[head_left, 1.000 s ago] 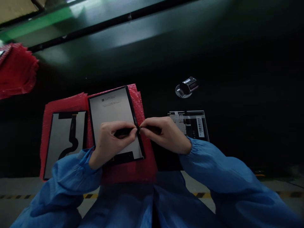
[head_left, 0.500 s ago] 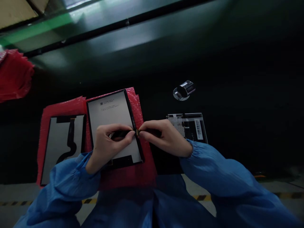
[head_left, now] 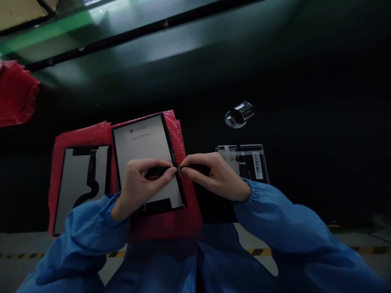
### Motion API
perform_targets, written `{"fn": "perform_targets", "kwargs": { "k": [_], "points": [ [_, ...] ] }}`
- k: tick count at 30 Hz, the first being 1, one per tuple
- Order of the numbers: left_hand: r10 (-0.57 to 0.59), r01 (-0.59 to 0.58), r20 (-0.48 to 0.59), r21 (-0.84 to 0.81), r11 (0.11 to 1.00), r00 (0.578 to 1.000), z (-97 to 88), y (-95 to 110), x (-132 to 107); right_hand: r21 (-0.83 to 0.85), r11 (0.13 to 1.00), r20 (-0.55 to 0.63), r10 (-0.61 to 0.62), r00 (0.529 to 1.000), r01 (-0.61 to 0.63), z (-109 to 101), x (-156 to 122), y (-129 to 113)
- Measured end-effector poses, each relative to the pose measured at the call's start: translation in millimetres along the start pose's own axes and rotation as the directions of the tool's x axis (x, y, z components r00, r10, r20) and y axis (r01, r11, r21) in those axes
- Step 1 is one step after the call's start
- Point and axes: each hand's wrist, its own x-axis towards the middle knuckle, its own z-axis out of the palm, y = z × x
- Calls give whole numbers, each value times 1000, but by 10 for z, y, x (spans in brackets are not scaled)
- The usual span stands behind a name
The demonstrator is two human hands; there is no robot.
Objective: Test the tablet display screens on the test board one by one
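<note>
Over the right edge of a display panel [head_left: 143, 142] my two hands meet fingertip to fingertip. My left hand [head_left: 143, 185] pinches a dark flex cable [head_left: 155, 172] between thumb and forefinger. Opposite it, the thumb and forefinger of my right hand [head_left: 218, 175] pinch the gold-coloured connector end [head_left: 179, 170] of that cable. The panel lies with its pale back up on red bubble wrap [head_left: 191, 203]. Its lower left part is hidden by my left hand and sleeve.
A second display panel [head_left: 82, 175] with a curved black cable lies on red bubble wrap at left. To the right are a circuit-board assembly [head_left: 256, 165] with a barcode label and a shiny metallic roll [head_left: 243, 112]. More red bubble wrap [head_left: 18, 93] sits at far left.
Both hands have shifted very slightly to the right, their pinches kept at the cable end. The view has tilted a little; the panels and other items lie as before.
</note>
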Motion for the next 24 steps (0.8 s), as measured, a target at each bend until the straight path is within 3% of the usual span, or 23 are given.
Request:
{"fn": "perform_targets", "kwargs": {
  "k": [16, 24],
  "points": [
    [23, -27, 87, 54, 998, 996, 2, -26, -2, -37, 999, 9, -4, 1000, 4, -15, 10, -2],
    [56, -62, 117, 44, 997, 991, 10, -34, -14, -54, 998, 129, -5, 992, 12, -76, 5, 1]
  ]
}}
